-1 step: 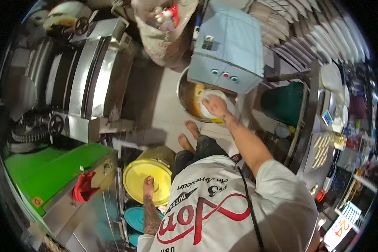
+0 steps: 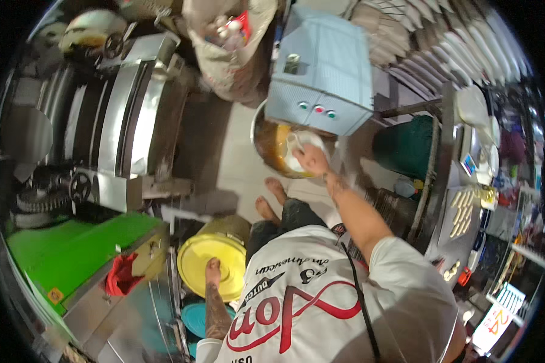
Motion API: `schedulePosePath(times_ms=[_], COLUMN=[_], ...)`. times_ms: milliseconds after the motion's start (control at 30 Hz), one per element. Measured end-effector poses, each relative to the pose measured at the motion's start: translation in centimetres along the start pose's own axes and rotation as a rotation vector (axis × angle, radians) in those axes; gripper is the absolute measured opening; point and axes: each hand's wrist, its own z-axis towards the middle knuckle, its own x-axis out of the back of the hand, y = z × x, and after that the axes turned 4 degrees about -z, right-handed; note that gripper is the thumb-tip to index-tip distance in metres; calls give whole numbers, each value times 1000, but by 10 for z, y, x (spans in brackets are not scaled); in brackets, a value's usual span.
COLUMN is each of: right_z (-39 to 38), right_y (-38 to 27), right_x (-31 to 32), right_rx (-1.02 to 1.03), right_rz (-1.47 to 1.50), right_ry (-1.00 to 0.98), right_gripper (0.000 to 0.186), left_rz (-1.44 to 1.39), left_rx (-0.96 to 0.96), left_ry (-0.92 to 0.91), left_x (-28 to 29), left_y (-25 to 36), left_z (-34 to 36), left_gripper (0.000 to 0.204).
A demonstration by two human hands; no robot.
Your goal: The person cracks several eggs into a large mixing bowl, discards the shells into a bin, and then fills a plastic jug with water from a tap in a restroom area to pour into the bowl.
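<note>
My right hand reaches down into a round metal mixing bowl, over a white mass at its right side. The fingers are bent round something pale with a loop at the fingertips, too blurred to name. Orange-yellow liquid or batter shows along the bowl's left. My left hand hangs over or rests on the yellow lid of a large bucket; its fingers are too small to read.
A light-blue machine housing with round buttons overhangs the bowl. Beside it stands a sack. A metal roller machine and a green-topped cabinet with a red cloth fill the left. Dough sticks lie on the right-hand table.
The whole view has shifted slightly. My right hand is a little lower against the bowl, and the pale loop at its fingertips shows more clearly. My left hand stays over the yellow lid.
</note>
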Motion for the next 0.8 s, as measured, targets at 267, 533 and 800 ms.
schedulePosePath(times_ms=[267, 533, 800], right_z=[-80, -83, -88], right_y=[101, 113, 103], right_x=[-109, -135, -86], right_rx=[-86, -98, -114], right_rz=[560, 646, 801], right_ry=[266, 438, 376], right_gripper=[44, 39, 47], left_rz=[756, 673, 907], left_rx=[-260, -225, -344], left_ry=[-395, -535, -745], left_x=[26, -207, -340], left_y=[86, 226, 303], left_z=[67, 129, 139], left_gripper=[38, 54, 54])
